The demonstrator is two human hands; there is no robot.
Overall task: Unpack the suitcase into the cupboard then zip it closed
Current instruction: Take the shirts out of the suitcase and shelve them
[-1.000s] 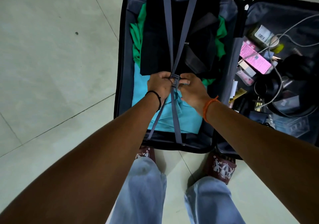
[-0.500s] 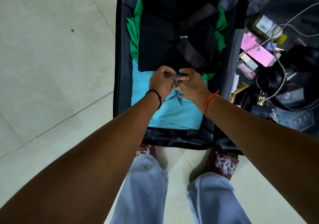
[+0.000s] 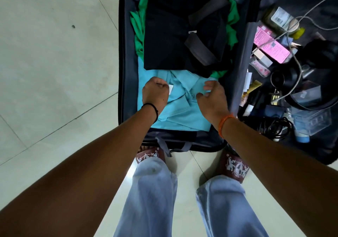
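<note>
Open suitcase (image 3: 122, 72) lies flat on a pale tiled floor (image 3: 54, 63), both halves showing. Floor is glossy off-white tile with thin grout lines running diagonally; one small dark speck on the tile left of the case. No walls or furniture in view, cupboard not visible.

Left half of the case holds folded clothes: black garment (image 3: 168, 35) on top at the far end, green garment (image 3: 139, 28) sticking out beneath it on both sides, light blue shirt (image 3: 179, 112) at the near end. Grey straps (image 3: 164, 145) hang loose over the near edge of the case.

Left hand (image 3: 155, 96) rests on the light blue shirt, fingers curled closed into a loose fist; something small and white shows at its knuckles, cannot tell if it is pinched or just a shirt label. Black band on that wrist. Right hand (image 3: 212, 97) is over the same shirt, fingers spread open, tips touching or just above the cloth, holding nothing. Orange thread on that wrist.

Right half of the case is a jumble: pink box (image 3: 272, 46), white cable (image 3: 292, 35) looping across, jar with a barcode label (image 3: 278, 17), black round item (image 3: 281, 79), clear plastic box (image 3: 311, 121), coiled black cord (image 3: 274, 129).

Person stands at the near edge of the case, light jeans (image 3: 151, 196), maroon patterned slippers (image 3: 236, 167), toes just beside the case rim.
</note>
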